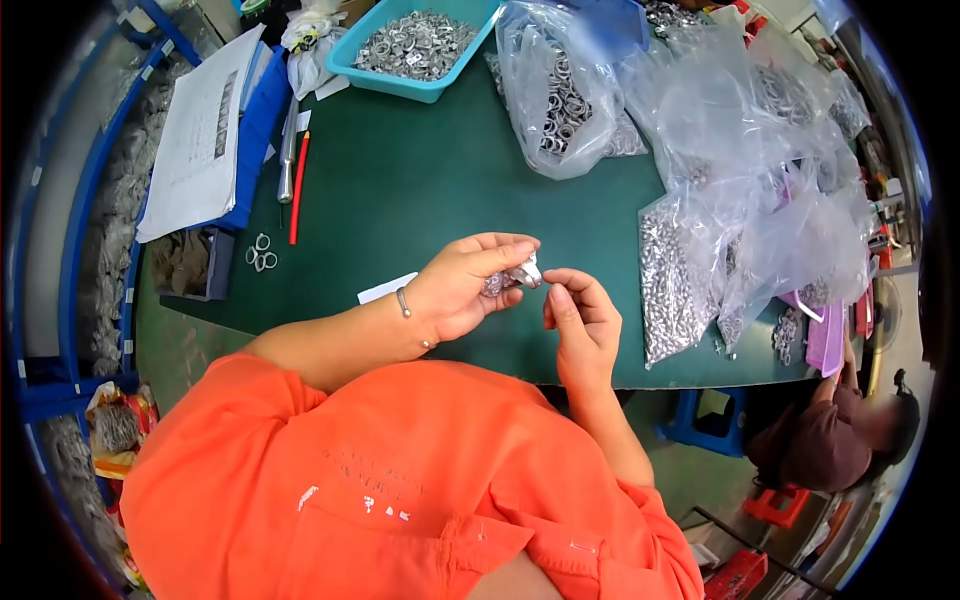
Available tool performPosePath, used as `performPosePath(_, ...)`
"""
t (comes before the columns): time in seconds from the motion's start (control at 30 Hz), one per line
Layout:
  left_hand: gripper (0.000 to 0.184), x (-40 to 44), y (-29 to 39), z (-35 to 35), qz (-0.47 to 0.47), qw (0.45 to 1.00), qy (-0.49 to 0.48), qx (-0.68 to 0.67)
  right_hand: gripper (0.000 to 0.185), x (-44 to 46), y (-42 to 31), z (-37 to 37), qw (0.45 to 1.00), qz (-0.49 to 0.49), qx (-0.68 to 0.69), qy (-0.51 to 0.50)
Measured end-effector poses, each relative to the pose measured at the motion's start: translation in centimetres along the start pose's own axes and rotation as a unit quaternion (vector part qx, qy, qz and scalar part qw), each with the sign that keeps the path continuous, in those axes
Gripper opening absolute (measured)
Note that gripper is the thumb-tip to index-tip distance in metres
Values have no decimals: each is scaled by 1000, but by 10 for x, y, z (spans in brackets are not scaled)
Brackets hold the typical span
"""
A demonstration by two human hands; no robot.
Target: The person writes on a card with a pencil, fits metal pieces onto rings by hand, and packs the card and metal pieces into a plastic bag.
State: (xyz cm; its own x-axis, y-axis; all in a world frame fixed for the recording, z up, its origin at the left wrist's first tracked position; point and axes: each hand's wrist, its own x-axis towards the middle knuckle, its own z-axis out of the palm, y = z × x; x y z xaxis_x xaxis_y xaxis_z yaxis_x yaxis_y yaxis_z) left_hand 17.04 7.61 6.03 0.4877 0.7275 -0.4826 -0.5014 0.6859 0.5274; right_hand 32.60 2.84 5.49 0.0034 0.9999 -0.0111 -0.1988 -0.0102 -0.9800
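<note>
My left hand point(465, 282) is closed around several small shiny metal rings point(526, 272), held between thumb and fingers above the green table. Part of them is hidden in the palm. Just to the right, my right hand point(588, 325) has its fingers curled and the index fingertip close to the rings' edge. Whether it pinches anything small I cannot make out. Under the left wrist, a white paper slip point(386, 288) lies on the table.
Loose metal rings point(262, 253), a red pencil point(299, 188) and a screwdriver point(287, 165) lie left. A turquoise tray point(430, 90) of metal parts stands at the back. Plastic bags of rings point(565, 110) and small parts point(675, 280) crowd the right. Another person point(835, 440) sits far right.
</note>
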Motion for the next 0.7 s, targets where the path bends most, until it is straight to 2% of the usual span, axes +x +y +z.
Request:
performPosePath(0.27, 20, 2, -1, 6, 21, 1000, 3, 5, 14, 11, -7, 4, 998, 58, 5, -16)
performPosePath(0.33, 16, 3, 0, 2, 12, 998, -27, -56, 13, 21, -8, -3, 996, 43, 70, -36)
performPosePath(0.4, 17, 6, 0, -3, 12, 998, -30, -56, 13, 36, -25, -10, 998, 13, 59, -25)
performPosePath(0.47, 19, 5, 0, -3, 7, 998, -22, -60, 13, 54, -42, -17, 992, -60, 99, 42)
performPosePath(0.53, 28, 1, 4, 0, -25, 998, 8, -58, 14, 72, -63, -22, 982, -113, 131, 71)
performPosePath(0.6, 30, 2, 2, -3, -27, 998, -19, -58, 13, 91, -78, -25, 969, -159, 159, 105)
performPosePath(0.7, 32, -3, 2, 1, -27, 998, 12, -51, 13, 119, -98, -26, 954, -188, 187, 141)
